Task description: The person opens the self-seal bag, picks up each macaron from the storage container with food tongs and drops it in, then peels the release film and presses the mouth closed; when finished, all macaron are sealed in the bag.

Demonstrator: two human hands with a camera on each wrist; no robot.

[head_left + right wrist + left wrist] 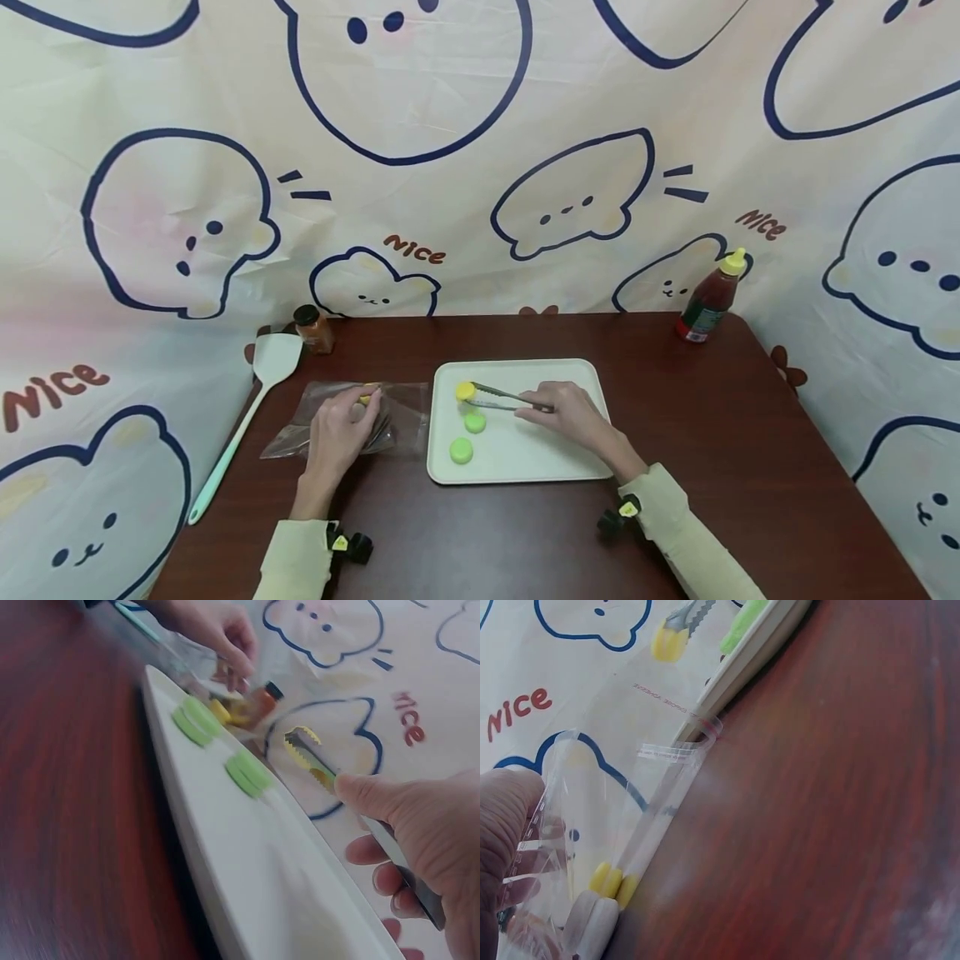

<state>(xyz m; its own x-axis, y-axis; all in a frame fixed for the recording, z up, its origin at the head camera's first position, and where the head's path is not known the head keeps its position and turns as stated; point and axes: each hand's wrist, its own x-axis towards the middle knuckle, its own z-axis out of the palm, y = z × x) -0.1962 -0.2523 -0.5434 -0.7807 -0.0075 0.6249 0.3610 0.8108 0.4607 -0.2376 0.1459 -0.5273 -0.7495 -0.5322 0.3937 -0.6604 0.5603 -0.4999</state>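
In the head view my left hand (335, 432) pinches the upper edge of a clear plastic bag (408, 407), left of the white tray (536, 454). Inside the bag, yellow macarons (609, 880) and pale grey ones (592, 924) show through the film. My right hand (572, 412) grips metal tongs (501, 392) from the right side. Their serrated tips hold a yellow macaron (466, 391) over the tray's left part. Two green macarons (475, 422) (195, 721) lie on the tray just nearer to me.
A white spatula (276, 360) with a mint handle lies along the table's left edge. Behind the bag stands a small black-capped jar (315, 332). A red sauce bottle (707, 304) with a yellow cap is at the back right. Printed cloth (465, 200) hangs behind the table.
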